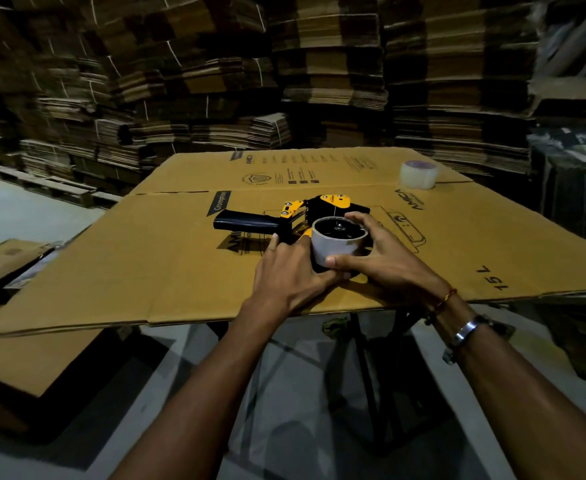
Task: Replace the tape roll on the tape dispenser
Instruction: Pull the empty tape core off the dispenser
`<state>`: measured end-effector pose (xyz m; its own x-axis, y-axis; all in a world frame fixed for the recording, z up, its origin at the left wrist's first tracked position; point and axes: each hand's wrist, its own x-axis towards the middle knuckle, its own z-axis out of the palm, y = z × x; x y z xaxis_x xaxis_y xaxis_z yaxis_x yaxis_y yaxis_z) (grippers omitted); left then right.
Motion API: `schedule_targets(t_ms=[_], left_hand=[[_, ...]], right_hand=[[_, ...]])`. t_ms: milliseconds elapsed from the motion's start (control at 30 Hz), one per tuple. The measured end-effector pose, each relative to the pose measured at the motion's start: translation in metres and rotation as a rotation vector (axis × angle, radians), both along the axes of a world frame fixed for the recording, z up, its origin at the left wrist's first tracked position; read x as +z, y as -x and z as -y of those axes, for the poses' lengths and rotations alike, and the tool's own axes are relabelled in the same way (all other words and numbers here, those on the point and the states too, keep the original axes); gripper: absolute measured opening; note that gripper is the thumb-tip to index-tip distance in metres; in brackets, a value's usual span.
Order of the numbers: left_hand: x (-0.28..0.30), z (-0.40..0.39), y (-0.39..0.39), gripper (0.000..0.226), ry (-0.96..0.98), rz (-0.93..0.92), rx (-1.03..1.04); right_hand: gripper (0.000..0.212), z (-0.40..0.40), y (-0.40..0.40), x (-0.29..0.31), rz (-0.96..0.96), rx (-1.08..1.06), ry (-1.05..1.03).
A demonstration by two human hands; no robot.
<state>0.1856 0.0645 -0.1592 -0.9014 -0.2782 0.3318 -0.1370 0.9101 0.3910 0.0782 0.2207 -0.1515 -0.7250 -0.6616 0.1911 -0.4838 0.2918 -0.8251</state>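
Observation:
A black and yellow tape dispenser (305, 211) lies on its side on a flattened cardboard sheet (146, 265), handle pointing left. A bare grey cardboard core (336, 245) sits on its hub. My right hand (385, 261) wraps around the core, thumb on its near side and fingers over its far rim. My left hand (291, 271) presses down on the dispenser body just left of the core, fingers spread. A full roll of clear tape (419, 174) stands at the far right of the sheet, apart from both hands.
The cardboard sheet overhangs a black-legged stand (364, 358). More flat cardboard (35, 362) lies lower left. Tall stacks of flattened cartons (284, 81) wall in the back and right. Grey floor shows below and at the left.

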Motion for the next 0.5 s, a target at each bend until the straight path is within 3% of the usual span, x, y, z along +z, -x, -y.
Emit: schedule_targets(t_ms=[100, 233, 400, 500], left_hand=[[-0.0071, 0.0034, 0.0058, 0.096, 0.039, -0.028, 0.009], [-0.0081, 0.0024, 0.0092, 0.08, 0.095, -0.043, 0.021], [-0.0053, 0.0028, 0.0075, 0.095, 0.109, -0.009, 0.022], [-0.0061, 0.003, 0.0066, 0.09, 0.114, -0.021, 0.028]], right_hand=[[0.091, 0.0015, -0.0013, -0.0018, -0.026, 0.001, -0.004], [0.089, 0.0029, -0.0028, -0.0023, -0.036, 0.011, 0.002], [0.096, 0.0005, -0.0008, -0.0008, -0.04, 0.004, -0.017], [0.099, 0.0005, 0.001, -0.0014, -0.017, 0.012, -0.011]])
